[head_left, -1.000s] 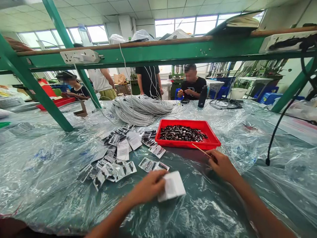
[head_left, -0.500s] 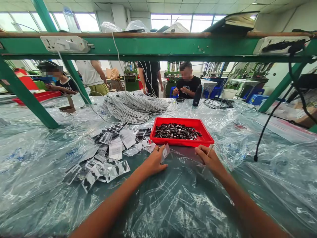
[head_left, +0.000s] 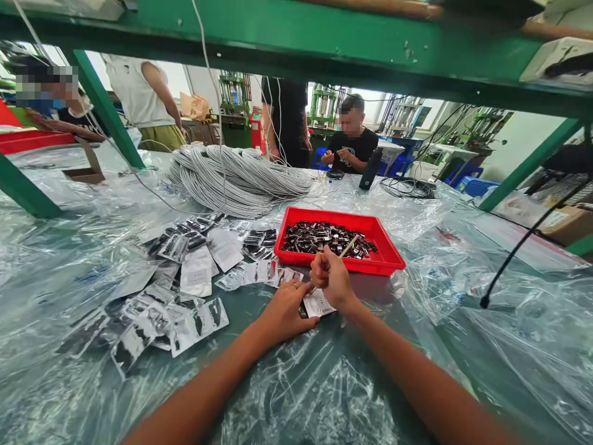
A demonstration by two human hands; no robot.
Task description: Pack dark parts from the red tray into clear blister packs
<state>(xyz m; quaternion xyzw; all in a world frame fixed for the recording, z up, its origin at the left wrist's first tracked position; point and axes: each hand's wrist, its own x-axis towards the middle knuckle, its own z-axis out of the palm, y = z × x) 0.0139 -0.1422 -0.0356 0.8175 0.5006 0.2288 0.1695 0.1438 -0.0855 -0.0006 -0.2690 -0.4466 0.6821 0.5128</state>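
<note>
My left hand (head_left: pixel 283 312) lies on the table with its fingers stretched out and thumb apart. Its fingertips rest at the left edge of a small white packet (head_left: pixel 319 304), which lies flat. My right hand (head_left: pixel 332 279) is closed around a thin tan stick (head_left: pixel 348 247), held just above the packet. One end of the stick points up toward the tray; the lower end is mostly hidden by the hand. Beyond both hands stands a red tray (head_left: pixel 393 266) holding many small dark, shiny pieces (head_left: pixel 319 238).
Silvery packets (head_left: pixel 197 324) lie scattered to the left. Behind them is a big coil of grey cable (head_left: pixel 231 182). A black cable end (head_left: pixel 485 301) hangs at the right. A green beam (head_left: pixel 301 37) crosses above. Across the table, a person (head_left: pixel 354 145) sits near a black bottle (head_left: pixel 370 170).
My right hand has moved left with the stick, over the packet. The packet, tilted in my left hand before, now lies flat on the table. The view has tipped downward.
</note>
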